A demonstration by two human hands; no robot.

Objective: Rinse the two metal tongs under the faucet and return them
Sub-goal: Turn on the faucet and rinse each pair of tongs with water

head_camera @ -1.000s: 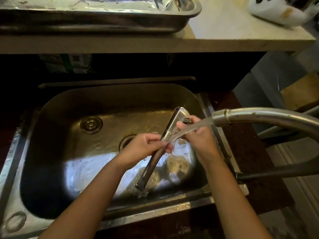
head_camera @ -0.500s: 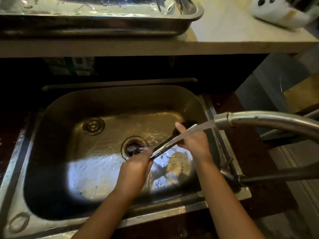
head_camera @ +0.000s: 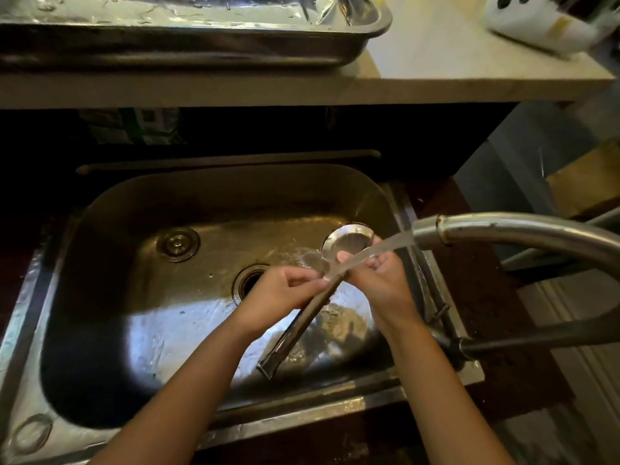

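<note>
Tongs (head_camera: 303, 322) are held over the sink (head_camera: 208, 193), slanting from a round scoop end at upper right, near the basin's right wall, down to a squared end at lower left, just above the wet basin floor. Only one pair shows in the hands. At far left, the sink rim carries a round hole cover. Further right, a small overflow plate (head_camera: 177, 244) sits on the basin floor, and the drain (head_camera: 250, 280) lies beside the left hand (head_camera: 285, 295). The left hand is closed around the tongs' shaft near its middle, fingers curled over it. The right hand (head_camera: 380, 281) is closed on the shaft just below the scoop end, touching the left hand's fingertips. A water stream (head_camera: 372, 253) runs from the faucet (head_camera: 503, 231), which enters from the right edge, and lands on the shaft between the two hands. Above the sink, a table (head_camera: 436, 68) carries a metal tray (head_camera: 201, 45) at left and a white device (head_camera: 536, 25) at far right.
</note>
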